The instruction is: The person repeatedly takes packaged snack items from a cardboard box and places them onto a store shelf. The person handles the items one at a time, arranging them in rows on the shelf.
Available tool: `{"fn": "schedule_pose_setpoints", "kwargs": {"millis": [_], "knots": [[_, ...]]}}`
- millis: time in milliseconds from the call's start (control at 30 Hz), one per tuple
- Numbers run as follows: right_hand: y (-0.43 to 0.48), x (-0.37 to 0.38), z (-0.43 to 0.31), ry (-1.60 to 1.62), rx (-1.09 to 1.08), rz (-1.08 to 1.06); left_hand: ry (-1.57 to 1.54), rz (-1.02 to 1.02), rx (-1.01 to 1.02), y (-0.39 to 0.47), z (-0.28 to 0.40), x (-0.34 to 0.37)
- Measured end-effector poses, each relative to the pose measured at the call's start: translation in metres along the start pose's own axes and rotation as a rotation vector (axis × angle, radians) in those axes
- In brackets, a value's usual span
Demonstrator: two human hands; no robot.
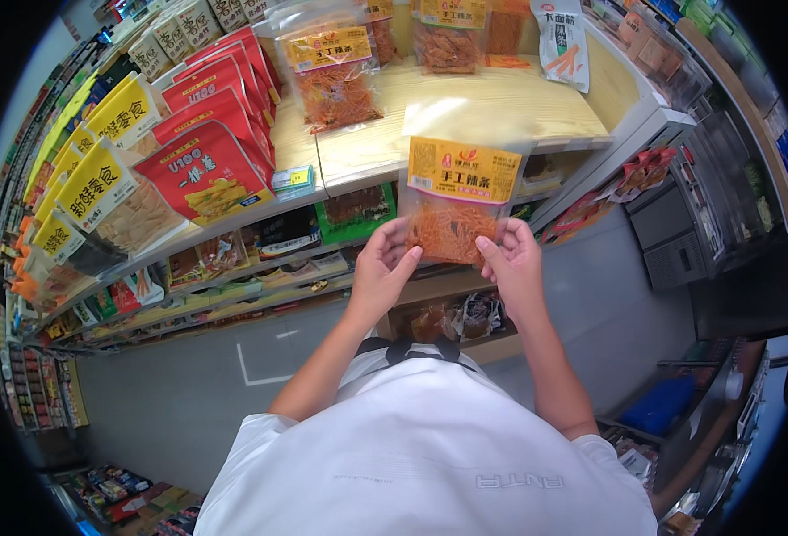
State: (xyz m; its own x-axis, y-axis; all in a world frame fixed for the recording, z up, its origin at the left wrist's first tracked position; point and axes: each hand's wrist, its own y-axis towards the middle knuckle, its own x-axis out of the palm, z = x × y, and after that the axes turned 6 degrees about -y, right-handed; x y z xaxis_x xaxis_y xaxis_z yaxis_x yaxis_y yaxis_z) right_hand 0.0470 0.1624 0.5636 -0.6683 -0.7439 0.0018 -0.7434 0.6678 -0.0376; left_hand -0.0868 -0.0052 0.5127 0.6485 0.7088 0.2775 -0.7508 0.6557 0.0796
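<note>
Between my two hands I hold up a clear plastic pouch of orange-red shredded snack strips [453, 231], with a yellow printed label across its middle. My left hand [388, 258] pinches the lower left corner, thumb in front and fingers behind. At the lower right edge, my right hand [511, 258] grips it the same way. The pouch is upright in front of the wooden shelf edge. Behind it on the shelf stands a similar snack pouch [337, 87], and farther back another yellow-labelled pouch [451, 40] is upright beside a white snack packet [561, 43].
Red snack bags [203, 174] and yellow-topped bags [99, 187] stand in rows on the left. A price tag [293, 179] sits at the wooden shelf's [394, 100] front edge. Lower shelves hold more packets, including a green one [357, 213]. Grey floor [186, 395] lies below.
</note>
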Motion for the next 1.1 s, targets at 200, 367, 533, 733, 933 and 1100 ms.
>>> {"fn": "schedule_pose_setpoints", "kwargs": {"millis": [200,367,533,733,933,1100], "knots": [[0.070,0.052,-0.057,0.035,-0.194,0.107,-0.037,0.035,0.032,0.004,0.020,-0.035],[0.134,0.104,-0.068,-0.051,-0.168,0.033,0.000,-0.018,0.030,0.009,0.021,-0.055],[0.175,0.140,-0.052,-0.138,-0.062,-0.096,-0.074,-0.077,0.134,0.019,0.040,-0.057],[0.189,0.158,-0.048,-0.200,-0.090,-0.093,-0.283,-0.092,0.157,0.045,0.082,-0.047],[0.193,0.162,-0.047,-0.362,-0.201,-0.110,-0.752,0.073,-0.024,0.087,0.092,-0.041],[0.201,0.161,-0.043,-0.518,-0.340,-0.113,-0.902,0.124,-0.041,0.113,0.084,-0.044]]}}
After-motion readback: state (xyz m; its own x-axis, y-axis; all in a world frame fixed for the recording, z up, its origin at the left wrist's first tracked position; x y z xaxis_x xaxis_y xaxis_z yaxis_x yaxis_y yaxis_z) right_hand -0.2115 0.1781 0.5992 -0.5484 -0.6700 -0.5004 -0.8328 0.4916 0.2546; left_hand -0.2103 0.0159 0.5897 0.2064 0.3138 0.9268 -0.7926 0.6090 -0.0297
